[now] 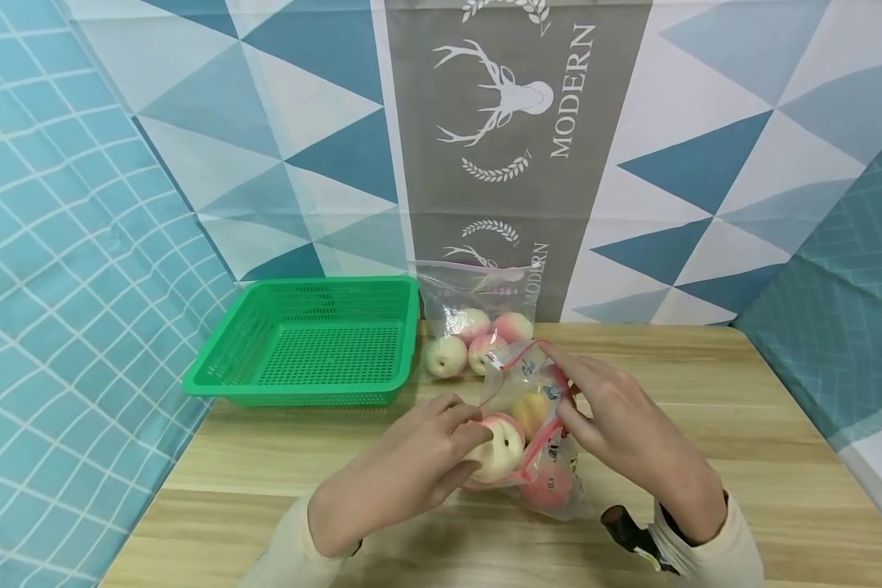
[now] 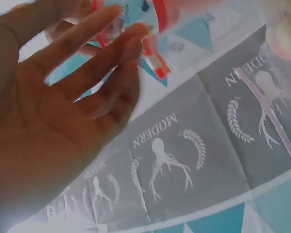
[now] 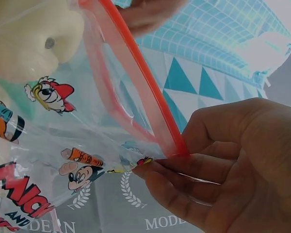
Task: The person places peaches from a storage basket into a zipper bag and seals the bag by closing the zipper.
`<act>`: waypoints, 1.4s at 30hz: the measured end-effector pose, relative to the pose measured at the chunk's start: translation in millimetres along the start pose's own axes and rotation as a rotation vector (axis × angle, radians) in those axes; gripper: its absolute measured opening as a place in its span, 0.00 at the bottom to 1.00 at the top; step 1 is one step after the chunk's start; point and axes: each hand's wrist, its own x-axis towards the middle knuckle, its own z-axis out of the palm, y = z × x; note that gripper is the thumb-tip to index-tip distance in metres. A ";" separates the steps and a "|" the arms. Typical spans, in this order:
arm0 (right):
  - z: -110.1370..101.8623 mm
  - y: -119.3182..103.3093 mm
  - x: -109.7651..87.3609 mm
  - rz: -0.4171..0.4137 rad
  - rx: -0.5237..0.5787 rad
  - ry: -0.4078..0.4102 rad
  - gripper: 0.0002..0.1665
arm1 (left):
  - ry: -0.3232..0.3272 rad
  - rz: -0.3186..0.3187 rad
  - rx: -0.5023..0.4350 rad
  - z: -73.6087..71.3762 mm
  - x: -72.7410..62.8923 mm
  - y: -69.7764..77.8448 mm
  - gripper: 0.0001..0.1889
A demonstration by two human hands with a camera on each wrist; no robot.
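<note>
A clear zip bag (image 1: 528, 369) with red-edged closure and cartoon prints lies at the front of the table, its mouth spread. Inside it are a pale peach (image 1: 505, 445) near the mouth, a yellowish one (image 1: 531, 413) and a red one (image 1: 548, 485). My right hand (image 1: 617, 408) pinches the bag's right rim between thumb and fingers; the right wrist view shows the fingertips on the red strip (image 3: 153, 92). On the left side, my left hand (image 1: 426, 453) holds the rim beside the pale peach, fingers bent. Its exact fingertip contact is partly hidden.
Behind stands a second clear zip bag (image 1: 470, 286) with several peaches, close to the backdrop cloth. A green plastic basket (image 1: 404, 376) sits at the back left. A dark cylindrical object (image 1: 621, 529) is by the right wrist, over the wooden table (image 1: 706, 408).
</note>
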 end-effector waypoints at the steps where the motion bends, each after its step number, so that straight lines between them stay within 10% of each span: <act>1: 0.1 -0.1 0.0 -0.005 -0.002 0.003 0.34 | 0.045 0.001 -0.013 -0.6 0.7 -2.9 0.13; 7: 2.9 -2.1 0.0 -0.084 0.003 0.024 0.36 | 0.225 -0.034 -0.032 -2.7 3.6 -18.8 0.19; 15: 9.4 -8.2 -0.7 -0.162 0.068 0.029 0.39 | 0.081 -0.047 0.048 8.8 6.1 -18.8 0.32; 27: 9.3 -12.3 -3.2 -0.197 0.079 -0.041 0.25 | 0.231 -0.045 0.141 13.3 6.6 -29.9 0.04; 34: -9.5 -21.9 -18.4 -0.091 0.037 -0.252 0.10 | 0.288 -0.121 -0.009 7.2 1.5 -39.9 0.04; 42: -4.5 -36.6 -32.5 0.112 0.103 -0.645 0.18 | 0.307 -0.193 -0.038 3.5 -0.6 -51.1 0.04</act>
